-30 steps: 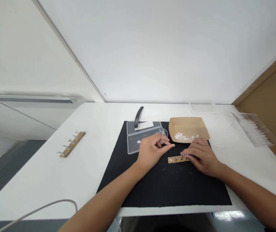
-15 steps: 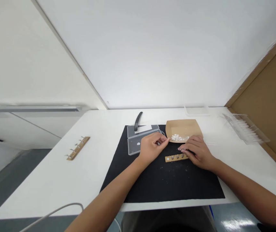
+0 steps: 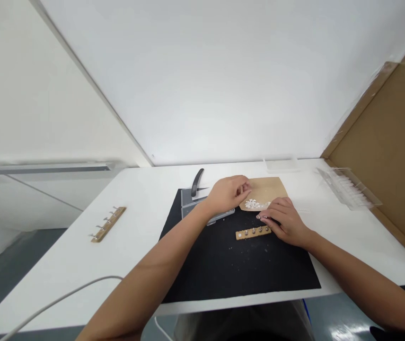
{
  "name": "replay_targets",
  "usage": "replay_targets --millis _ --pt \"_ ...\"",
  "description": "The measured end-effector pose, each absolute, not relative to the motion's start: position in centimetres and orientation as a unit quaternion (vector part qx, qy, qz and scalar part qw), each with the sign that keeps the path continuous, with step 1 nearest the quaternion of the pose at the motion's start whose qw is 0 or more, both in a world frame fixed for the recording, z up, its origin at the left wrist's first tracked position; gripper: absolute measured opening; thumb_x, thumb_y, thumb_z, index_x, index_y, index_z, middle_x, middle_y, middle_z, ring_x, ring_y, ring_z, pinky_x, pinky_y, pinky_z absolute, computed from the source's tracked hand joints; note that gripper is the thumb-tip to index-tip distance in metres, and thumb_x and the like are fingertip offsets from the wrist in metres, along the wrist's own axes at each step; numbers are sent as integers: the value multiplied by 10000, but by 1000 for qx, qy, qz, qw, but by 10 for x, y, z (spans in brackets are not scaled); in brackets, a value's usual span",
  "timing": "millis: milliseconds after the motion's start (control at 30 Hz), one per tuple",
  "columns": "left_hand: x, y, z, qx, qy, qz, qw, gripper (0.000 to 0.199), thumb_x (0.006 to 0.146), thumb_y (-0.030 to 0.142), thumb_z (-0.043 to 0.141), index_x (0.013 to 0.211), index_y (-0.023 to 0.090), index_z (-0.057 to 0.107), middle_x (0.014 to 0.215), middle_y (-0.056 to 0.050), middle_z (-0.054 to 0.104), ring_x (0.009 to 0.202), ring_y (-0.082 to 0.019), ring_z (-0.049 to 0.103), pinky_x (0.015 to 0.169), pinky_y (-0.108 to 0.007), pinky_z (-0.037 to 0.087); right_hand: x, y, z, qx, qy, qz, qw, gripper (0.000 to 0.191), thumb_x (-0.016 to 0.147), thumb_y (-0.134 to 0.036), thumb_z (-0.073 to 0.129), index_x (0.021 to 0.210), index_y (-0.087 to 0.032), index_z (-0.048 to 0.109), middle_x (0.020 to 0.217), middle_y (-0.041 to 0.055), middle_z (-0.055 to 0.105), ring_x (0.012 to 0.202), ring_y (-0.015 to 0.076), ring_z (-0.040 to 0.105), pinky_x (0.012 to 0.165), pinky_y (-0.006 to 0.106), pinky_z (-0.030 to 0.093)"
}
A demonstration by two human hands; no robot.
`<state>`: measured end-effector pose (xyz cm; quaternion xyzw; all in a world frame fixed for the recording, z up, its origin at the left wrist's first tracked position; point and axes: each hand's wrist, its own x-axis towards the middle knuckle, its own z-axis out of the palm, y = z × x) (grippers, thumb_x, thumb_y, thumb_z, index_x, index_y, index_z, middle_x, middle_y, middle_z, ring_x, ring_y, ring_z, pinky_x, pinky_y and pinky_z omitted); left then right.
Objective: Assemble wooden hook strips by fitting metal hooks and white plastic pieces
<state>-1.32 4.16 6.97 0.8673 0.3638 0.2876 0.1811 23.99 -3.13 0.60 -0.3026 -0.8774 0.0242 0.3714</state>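
My left hand [image 3: 229,193] hovers over the left side of a brown cardboard tray [image 3: 268,187], its fingers loosely curled and apart, with nothing visible in them. Small white pieces [image 3: 254,203] lie heaped at the tray's near edge. My right hand [image 3: 285,220], in front of the tray, pinches a small shiny metal piece [image 3: 262,217] whose exact kind is too small to make out. Just below the fingertips lies a wooden strip [image 3: 242,235] with several metal hooks along it and a white dot at its left end.
Under these lies a black mat [image 3: 255,270]. Behind my left arm are a hinged clear plastic case [image 3: 220,215] and a black curved handle [image 3: 197,182]. A second hook strip [image 3: 109,223] lies left. Clear plastic boxes [image 3: 347,189] stand right, by a cardboard panel [image 3: 387,142].
My left hand has moved up and away from the tray's near left corner to above the tray, and its pinch has loosened. My right hand keeps its grip. The view has shifted slightly.
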Motion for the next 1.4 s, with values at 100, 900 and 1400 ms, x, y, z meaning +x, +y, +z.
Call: replay_targets --millis 100,900,1400 --pt "-34 37 69 888 358 246 152 182 1026 292 561 1057 196 713 944 -38 753 788 -167 665 757 -299 497 242 -33 9 -305 -879 20 365 103 1039 -212 646 1111 -234 715 912 25 741 909 203 595 855 392 387" --pt "-85 -7 24 931 347 112 22 285 1055 237 574 862 180 776 958 -78 603 903 -232 537 808 -359 422 244 -37 11 -303 -893 39 331 180 1008 -156 633 1138 -261 701 908 10 750 871 203 624 841 395 410" --pt "-79 -10 24 939 324 107 -26 314 1097 245 503 862 157 691 920 -75 631 877 -226 556 785 -364 473 245 -35 14 -316 -886 35 338 153 1006 -160 656 1120 -252 701 905 13 728 874 205 611 831 393 394"
